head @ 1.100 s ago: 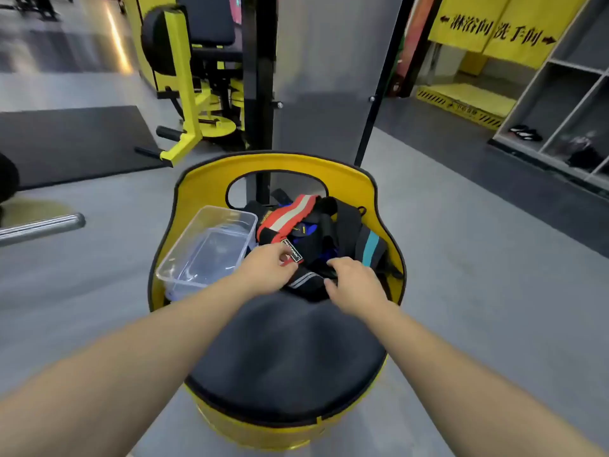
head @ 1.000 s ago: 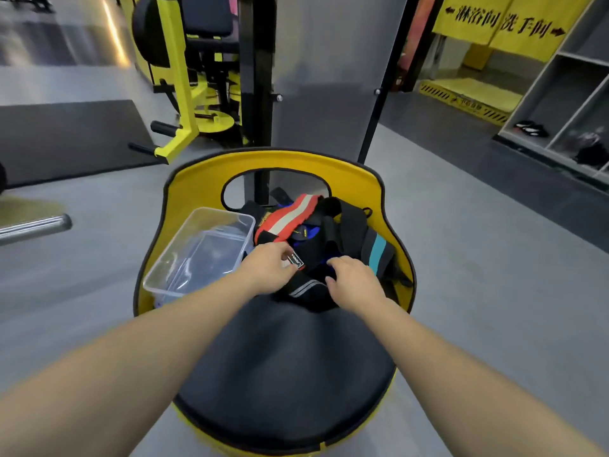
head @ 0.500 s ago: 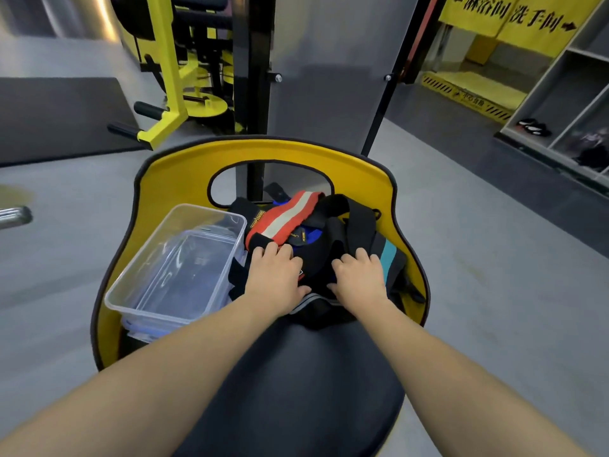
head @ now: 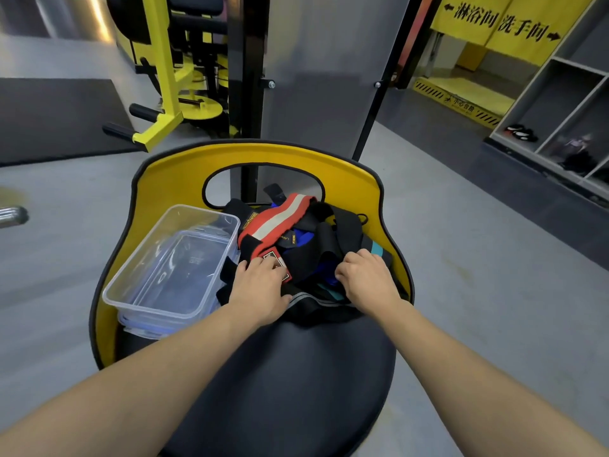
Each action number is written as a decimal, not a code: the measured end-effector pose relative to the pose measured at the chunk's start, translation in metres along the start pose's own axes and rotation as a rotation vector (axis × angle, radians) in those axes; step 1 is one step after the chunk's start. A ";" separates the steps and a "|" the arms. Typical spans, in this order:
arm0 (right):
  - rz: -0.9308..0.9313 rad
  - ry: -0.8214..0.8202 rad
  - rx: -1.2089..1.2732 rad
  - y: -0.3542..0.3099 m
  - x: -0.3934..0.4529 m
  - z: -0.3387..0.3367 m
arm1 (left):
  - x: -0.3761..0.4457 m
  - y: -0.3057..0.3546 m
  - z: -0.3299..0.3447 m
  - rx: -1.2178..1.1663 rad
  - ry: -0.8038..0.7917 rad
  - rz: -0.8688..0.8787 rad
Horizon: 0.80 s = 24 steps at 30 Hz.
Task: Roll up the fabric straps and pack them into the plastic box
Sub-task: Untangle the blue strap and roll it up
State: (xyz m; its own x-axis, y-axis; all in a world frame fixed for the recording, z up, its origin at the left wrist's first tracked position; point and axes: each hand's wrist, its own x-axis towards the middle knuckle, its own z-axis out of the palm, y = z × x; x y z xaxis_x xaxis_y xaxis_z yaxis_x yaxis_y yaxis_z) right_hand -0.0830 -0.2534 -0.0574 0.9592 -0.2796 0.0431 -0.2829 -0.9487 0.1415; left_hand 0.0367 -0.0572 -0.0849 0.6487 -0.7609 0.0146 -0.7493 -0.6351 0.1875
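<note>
A: Where are we in this?

B: At the very start, we'd judge. The straps (head: 296,245) lie in a tangled heap on the seat (head: 280,374), against its yellow back, just beside the box (head: 171,268), and nothing looks rolled yet. The box stands open on the seat's left side with no strap inside.

A: And our hands?

B: Both are on the heap. Our left hand (head: 260,285) lies over the near end of the red strap (head: 276,225), fingers fairly straight and close together, touching its label. Our right hand (head: 365,278) has its fingers curled into the dark fabric by the teal stripe; they seem to grip a fold.

A: So next?

B: We need to pull one strap free of the others, find its end, and lay it out before rolling. The tangle may drag neighbours along.

A: Anything we can't make out?

B: How many straps there are, since they overlap. Our fingertips on the right are buried in cloth. Something clear sits under the box, perhaps its lid; we cannot tell.
</note>
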 end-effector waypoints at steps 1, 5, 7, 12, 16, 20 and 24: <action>0.007 -0.011 -0.013 -0.002 0.000 0.000 | -0.002 0.000 0.000 -0.005 0.001 0.004; 0.035 -0.009 -0.035 -0.021 0.003 0.004 | -0.009 0.001 0.004 -0.085 0.023 0.002; 0.045 -0.012 -0.053 -0.034 0.008 0.008 | -0.010 -0.001 0.007 -0.135 0.021 0.006; 0.083 -0.027 -0.118 -0.049 0.027 0.019 | -0.003 -0.006 0.007 -0.209 0.011 0.035; 0.079 -0.025 -0.136 -0.053 0.040 0.025 | 0.008 -0.011 0.005 -0.263 0.009 0.038; 0.007 0.038 -0.131 -0.052 0.036 0.027 | 0.015 -0.010 0.006 -0.307 0.024 0.021; -0.020 0.239 -0.060 -0.042 0.035 0.025 | 0.018 -0.007 0.004 -0.392 0.089 -0.061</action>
State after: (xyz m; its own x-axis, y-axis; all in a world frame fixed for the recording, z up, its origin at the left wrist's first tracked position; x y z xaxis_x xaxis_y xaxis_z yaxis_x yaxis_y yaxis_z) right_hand -0.0381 -0.2273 -0.0865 0.9390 -0.2112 0.2715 -0.2704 -0.9411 0.2032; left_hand 0.0526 -0.0669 -0.0899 0.7126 -0.6977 0.0737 -0.6125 -0.5674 0.5504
